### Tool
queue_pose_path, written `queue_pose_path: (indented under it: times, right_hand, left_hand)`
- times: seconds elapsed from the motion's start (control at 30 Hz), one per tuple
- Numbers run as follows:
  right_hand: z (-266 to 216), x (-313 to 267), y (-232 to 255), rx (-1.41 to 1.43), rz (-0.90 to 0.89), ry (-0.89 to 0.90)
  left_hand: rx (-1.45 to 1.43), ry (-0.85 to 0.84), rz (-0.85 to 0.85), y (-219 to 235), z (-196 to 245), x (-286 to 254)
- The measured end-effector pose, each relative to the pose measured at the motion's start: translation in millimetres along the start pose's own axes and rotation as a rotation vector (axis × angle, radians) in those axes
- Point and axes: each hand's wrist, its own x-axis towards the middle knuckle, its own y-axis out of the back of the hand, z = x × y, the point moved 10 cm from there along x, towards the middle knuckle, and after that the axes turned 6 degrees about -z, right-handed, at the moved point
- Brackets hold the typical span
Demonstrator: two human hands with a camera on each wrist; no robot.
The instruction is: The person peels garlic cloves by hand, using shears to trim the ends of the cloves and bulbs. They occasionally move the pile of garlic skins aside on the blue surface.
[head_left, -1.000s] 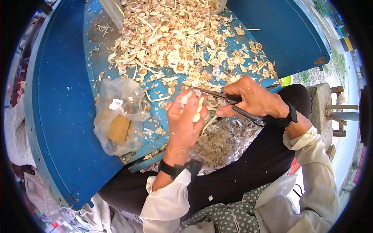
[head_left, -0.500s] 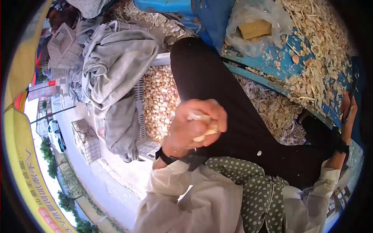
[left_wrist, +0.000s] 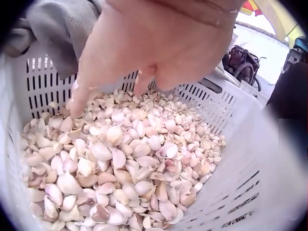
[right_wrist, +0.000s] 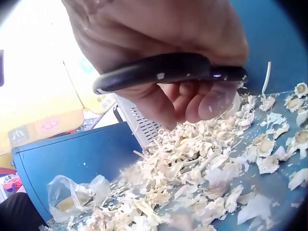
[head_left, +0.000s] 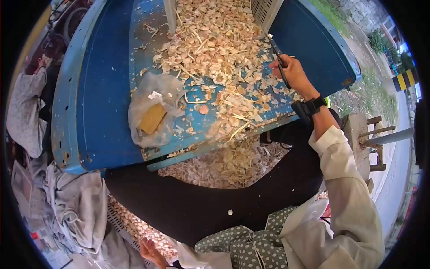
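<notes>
My left hand is low at the near left, above a white slotted crate full of loose garlic cloves. In the left wrist view the same hand has loose fingers pointing down, one fingertip right at the cloves, and no clove shows in its grip. My right hand holds black-handled scissors, blades pointing away, beside the heap of garlic skins and bulbs. The right wrist view shows the black handle across that hand, its fingers curled beneath.
A blue metal bench with raised side panels carries the heap. On its left lies a clear plastic bag around a yellowish-brown block. Skins also fill the space between the legs. A grey cloth drapes near the crate.
My left hand, closed around peeled garlic half a second ago, has loosened over the crate. My right hand has gone forward to the heap's right side with the scissors. The head view swung left and back.
</notes>
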Motion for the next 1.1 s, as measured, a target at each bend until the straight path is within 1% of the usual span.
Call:
queue_pose_path:
  times: [0.03, 0.07, 0.1, 0.17, 0.2, 0.23, 0.27, 0.3, 0.33, 0.37, 0.4, 0.43, 0.47, 0.5, 0.57, 0.6, 0.63, 0.7, 0.73, 0.77, 0.83, 0.87, 0.9, 0.93, 0.97, 1.03, 1.07, 1.1]
  right_hand:
    - [5.4, 10.2, -3.3, 0.038, 0.009, 0.006]
    - [4.6, 20.4, -5.6, 0.024, 0.038, 0.03]
    - [2.8, 30.1, -10.3, 0.011, 0.061, 0.051]
    - [9.8, 51.2, -28.2, 0.003, 0.035, 0.01]
    - [4.8, 56.1, -38.6, -0.018, 0.001, -0.008]
    - [2.1, 66.5, -46.8, -0.145, 0.029, 0.093]
    - [-4.5, 69.6, -54.7, -0.23, 0.02, 0.11]
    - [-7.9, 70.0, -63.1, -0.314, 0.012, 0.127]
    - [-7.8, 69.9, -66.7, -0.452, 0.027, 0.103]
    - [-7.7, 70.9, -66.7, -0.442, 0.03, 0.103]
    - [-4.7, 72.0, -66.0, -0.445, 0.007, 0.082]
    - [-0.6, 70.9, -65.0, -0.45, -0.018, 0.058]
    - [8.5, 74.4, -68.4, -0.444, -0.046, 0.125]
    - [13.6, 70.1, -62.9, -0.444, -0.046, 0.118]
    - [33.2, 61.0, -59.3, 0.097, -0.206, -0.075]
    - [18.0, 48.8, -55.0, 0.417, -0.274, -0.045]
    - [8.7, 40.7, -45.8, 0.418, -0.269, -0.051]
    - [-13.5, 29.3, -30.2, 0.47, -0.207, 0.044]
    - [-26.9, 23.9, -29.0, 0.347, -0.171, 0.182]
    - [-38.2, 14.2, -31.6, 0.357, -0.175, 0.182]
    - [-95.5, -16.1, -34.4, -0.165, -0.083, 0.427]
    - [-99.8, -24.8, -49.2, -0.143, -0.127, 0.479]
    - [-104.5, -33.5, -62.8, -0.12, -0.172, 0.533]
    - [-99.8, -37.6, -77.2, -0.006, -0.281, 0.423]
    - [-98.4, -38.8, -83.0, 0.029, -0.3, 0.43]
    - [-73.9, -34.2, -98.3, 0.139, -0.454, 0.218]
    - [-68.1, -32.9, -105.8, 0.283, -0.471, 0.228]
    - [-66.9, -34.0, -108.9, 0.287, -0.479, 0.231]
  left_hand:
    - [0.066, -0.026, 0.002, -23.0, 43.7, 0.5]
    - [0.146, -0.346, 0.018, -44.3, 110.6, -12.1]
    - [0.235, -0.337, -0.019, -70.9, 157.3, -18.6]
    - [0.14, -0.395, 0.013, -90.0, 194.0, -25.7]
    - [0.144, -0.407, 0.012, -106.8, 219.5, -31.0]
    - [0.198, -0.389, -0.029, -129.6, 244.6, -35.8]
    - [0.254, -0.37, -0.065, -144.2, 257.3, -37.1]
    - [0.038, -0.484, -0.119, -160.5, 262.1, -27.9]
    - [0.033, -0.553, -0.211, -175.9, 268.9, -29.6]
    - [0.027, -0.619, -0.305, -204.8, 289.9, -36.8]
    - [0.022, -0.645, -0.404, -231.9, 310.5, -44.6]
    - [0.026, -0.645, -0.406, -250.9, 321.7, -44.7]
    - [-0.045, -0.578, -0.563, -280.7, 326.4, -45.3]
    - [-0.117, -0.504, -0.718, -309.9, 329.9, -48.7]
    - [-0.145, -0.409, -0.882, -359.1, 338.7, -54.3]
    - [-0.147, -0.352, -0.957, -384.4, 342.0, -56.7]
    - [-0.149, -0.293, -1.032, -410.8, 344.4, -60.2]
    - [-0.222, -0.142, -1.142, -461.9, 342.3, -68.2]
    - [-0.274, -0.065, -1.16, -485.6, 342.8, -73.0]
    - [-0.325, 0.016, -1.174, -507.7, 341.1, -79.0]
    - [-0.502, 0.18, -1.213, -544.7, 329.5, -86.7]
    - [-0.493, 0.186, -1.2, -556.0, 321.4, -85.2]
    - [-0.533, 0.167, -1.227, -566.5, 318.1, -86.1]
    - [-0.573, 0.144, -1.251, -572.5, 316.4, -86.9]
    - [-0.554, 0.148, -1.216, -569.3, 306.0, -83.1]
    - [-0.654, 0.195, -1.211, -565.0, 307.1, -83.2]
    - [-0.677, 0.201, -1.217, -561.6, 307.7, -85.0]
    - [-0.678, 0.202, -1.208, -560.1, 309.4, -86.1]
